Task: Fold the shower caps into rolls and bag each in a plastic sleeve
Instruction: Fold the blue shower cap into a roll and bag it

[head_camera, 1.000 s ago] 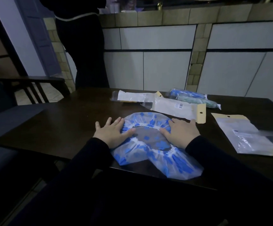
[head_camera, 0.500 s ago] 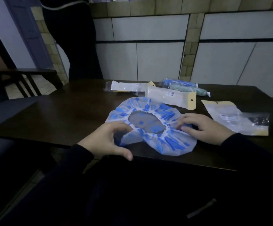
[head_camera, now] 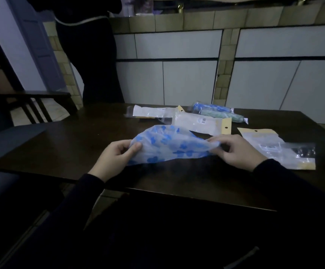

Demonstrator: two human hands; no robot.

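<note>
A clear shower cap with blue flowers (head_camera: 169, 145) is folded in half, its near half raised over the far half above the dark table (head_camera: 60, 144). My left hand (head_camera: 117, 158) pinches its left end between thumb and fingers. My right hand (head_camera: 235, 150) pinches the right end. Two rolled caps in sleeves, one blue (head_camera: 213, 108) and one green (head_camera: 223, 115), lie at the far side. Empty plastic sleeves lie behind the cap (head_camera: 202, 123), further back left (head_camera: 153, 111) and to the right (head_camera: 278, 148).
A person in dark clothes (head_camera: 87, 55) stands beyond the table's far left corner. A dark wooden chair (head_camera: 31, 101) is at the left. White cabinet doors (head_camera: 188, 82) line the wall behind. The table's near edge (head_camera: 177, 195) runs just below my wrists.
The cap lay flat and open under both palms; both hands then took its edges and folded its near half up and over, so it is now a half-moon held at both ends.
</note>
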